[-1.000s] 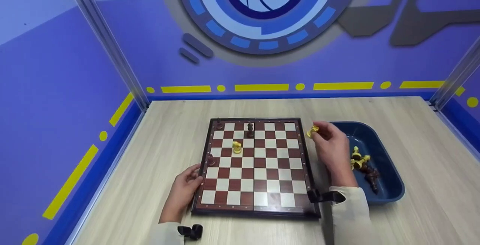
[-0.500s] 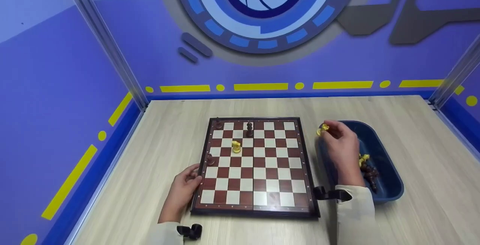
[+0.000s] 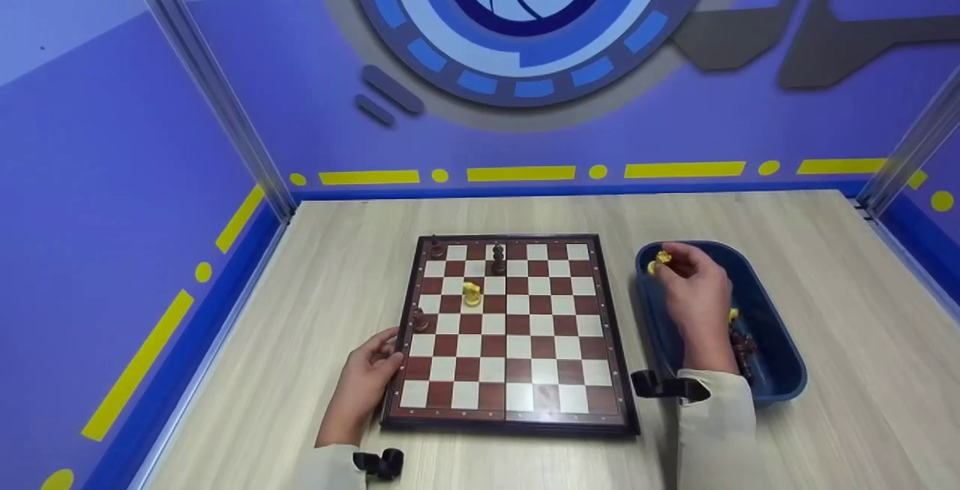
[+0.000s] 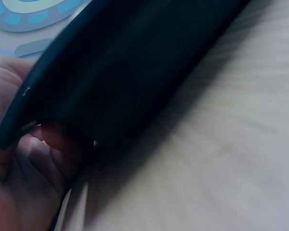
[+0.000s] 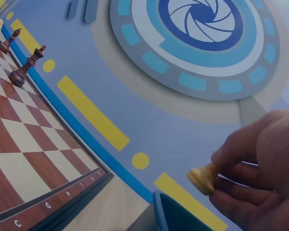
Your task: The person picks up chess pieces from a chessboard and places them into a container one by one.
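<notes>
My right hand point(image 3: 699, 299) pinches a yellow chess piece point(image 5: 201, 179) by its upper part, base outward, over the far left corner of a dark blue tray point(image 3: 789, 340). The fingers hide the top of that piece. At the left edge of the chessboard point(image 3: 555, 347), my left hand point(image 3: 366, 377) grips the side, thumb by the upper edge and fingers tucked under in the left wrist view. On the board stand a yellow knight point(image 3: 471, 294), a dark king point(image 5: 25, 68) and two other dark pieces, one in the far left corner point(image 3: 436, 248) and one on the left side point(image 3: 420, 320).
Inside the tray, partly behind the right hand and wrist, lie a yellow piece point(image 3: 733, 315) and dark pieces point(image 3: 742, 344). The board and tray share a pale wooden table point(image 3: 330, 280), with blue panels point(image 3: 247, 92) behind and beside it.
The right hand has moved right with the yellow piece, from the gap beside the board to over the tray. The left hand and the pieces on the board have stayed put.
</notes>
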Motion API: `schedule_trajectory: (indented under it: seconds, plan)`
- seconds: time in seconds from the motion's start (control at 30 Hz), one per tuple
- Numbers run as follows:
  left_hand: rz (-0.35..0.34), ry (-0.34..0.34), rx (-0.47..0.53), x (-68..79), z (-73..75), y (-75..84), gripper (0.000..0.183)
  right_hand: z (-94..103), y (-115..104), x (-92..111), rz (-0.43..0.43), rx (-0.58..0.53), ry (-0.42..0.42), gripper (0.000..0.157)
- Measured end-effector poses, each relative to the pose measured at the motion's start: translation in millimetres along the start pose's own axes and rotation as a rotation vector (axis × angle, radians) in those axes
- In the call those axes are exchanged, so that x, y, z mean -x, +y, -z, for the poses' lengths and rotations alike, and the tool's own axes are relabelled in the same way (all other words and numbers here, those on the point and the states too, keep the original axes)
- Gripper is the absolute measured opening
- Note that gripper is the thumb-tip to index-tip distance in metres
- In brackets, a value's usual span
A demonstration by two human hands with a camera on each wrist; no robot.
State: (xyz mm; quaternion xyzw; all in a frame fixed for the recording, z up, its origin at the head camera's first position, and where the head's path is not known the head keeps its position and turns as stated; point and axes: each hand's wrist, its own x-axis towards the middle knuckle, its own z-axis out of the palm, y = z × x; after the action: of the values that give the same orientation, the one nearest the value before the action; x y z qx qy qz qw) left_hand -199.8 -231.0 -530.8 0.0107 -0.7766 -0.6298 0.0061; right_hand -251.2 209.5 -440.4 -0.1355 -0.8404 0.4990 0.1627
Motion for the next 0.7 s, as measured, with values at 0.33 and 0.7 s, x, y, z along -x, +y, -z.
schedule_trajectory:
  seconds: [0.33, 0.7]
  plan:
    - [-0.006, -0.020, -0.018, 1.6, 1.0, -0.4, 0.047, -0.4, 0.9, 0.0, 0.022, 0.019, 0.054, 0.033]
    - [0.011, -0.010, 0.010, 1.8, 0.2, 0.4, 0.048, -0.2, -0.9, 0.5, 0.012, 0.015, 0.039, 0.032]
